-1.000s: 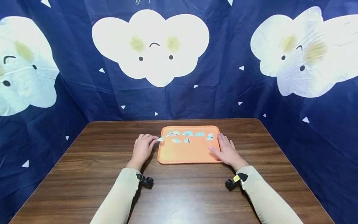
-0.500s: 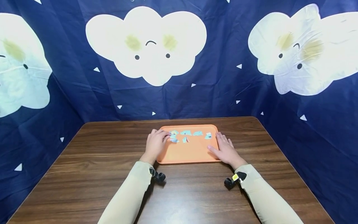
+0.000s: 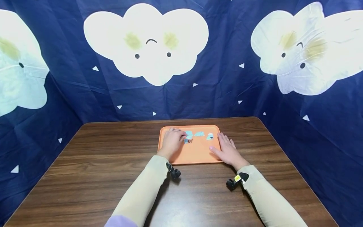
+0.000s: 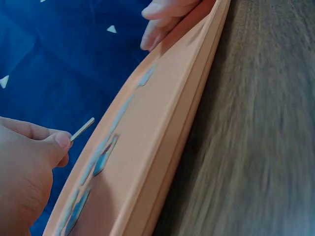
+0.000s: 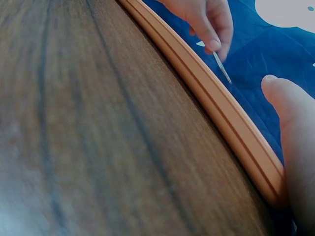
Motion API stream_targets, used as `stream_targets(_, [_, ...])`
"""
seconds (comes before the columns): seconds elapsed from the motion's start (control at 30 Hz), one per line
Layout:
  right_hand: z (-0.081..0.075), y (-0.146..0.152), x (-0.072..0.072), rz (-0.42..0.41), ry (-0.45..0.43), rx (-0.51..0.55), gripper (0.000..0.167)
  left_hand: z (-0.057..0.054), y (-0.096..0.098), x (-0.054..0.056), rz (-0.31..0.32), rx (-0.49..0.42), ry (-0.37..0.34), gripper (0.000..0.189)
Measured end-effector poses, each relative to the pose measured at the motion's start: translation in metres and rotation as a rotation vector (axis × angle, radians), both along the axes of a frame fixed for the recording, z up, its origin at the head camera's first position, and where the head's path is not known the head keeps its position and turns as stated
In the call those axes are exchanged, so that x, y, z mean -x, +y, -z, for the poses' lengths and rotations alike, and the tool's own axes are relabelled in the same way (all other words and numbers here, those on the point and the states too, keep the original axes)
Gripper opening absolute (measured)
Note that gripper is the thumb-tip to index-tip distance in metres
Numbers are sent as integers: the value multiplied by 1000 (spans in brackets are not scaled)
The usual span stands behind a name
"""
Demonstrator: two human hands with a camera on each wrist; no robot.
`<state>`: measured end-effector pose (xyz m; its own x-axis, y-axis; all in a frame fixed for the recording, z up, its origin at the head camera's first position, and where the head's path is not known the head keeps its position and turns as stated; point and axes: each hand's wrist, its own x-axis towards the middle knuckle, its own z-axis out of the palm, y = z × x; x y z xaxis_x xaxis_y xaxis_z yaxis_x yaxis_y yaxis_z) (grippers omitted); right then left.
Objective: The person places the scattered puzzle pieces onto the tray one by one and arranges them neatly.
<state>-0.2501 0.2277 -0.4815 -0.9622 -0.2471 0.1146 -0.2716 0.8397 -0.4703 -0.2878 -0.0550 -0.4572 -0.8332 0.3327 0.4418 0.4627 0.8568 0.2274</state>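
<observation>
Thumb and fingers of my left hand (image 3: pixel 171 142) pinch a thin, flat puzzle piece (image 4: pixel 82 129), raised over the left half of the orange tray (image 3: pixel 198 157). Seen edge-on in both wrist views, that piece sticks out past the fingertips. Below and beyond it lie light-blue printed pieces, including a piece with a dark reddish mark (image 3: pixel 187 141), a long piece (image 3: pixel 199 134) and another near the right end (image 3: pixel 210 137). The left hand hides the pieces at the tray's left in the head view. My right hand (image 3: pixel 229 152) rests at the tray's right rim, fingers extended, thumb apart.
The tray lies on a brown wood-grain table (image 3: pixel 85 176), towards its far edge. Behind stands a dark blue cloth (image 3: pixel 175 101) with white clouds and small triangles, wrapping both sides. A small black camera (image 3: pixel 173 171) sits on the left wrist, another (image 3: pixel 235 182) on the right.
My left hand has carried the pinched puzzle piece from beside the tray's left rim rightward over the tray. My right hand stays at the right rim. The head view has shifted slightly.
</observation>
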Motion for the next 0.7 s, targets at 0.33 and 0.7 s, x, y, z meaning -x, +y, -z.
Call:
stream_targets(0.33, [2,-1,2,7,6,12,93,4,30,8,69,29,-44,15])
stream_targets(0.7, [4,0,4,10,-3,22,92,7,47,12,84,66,-101,12])
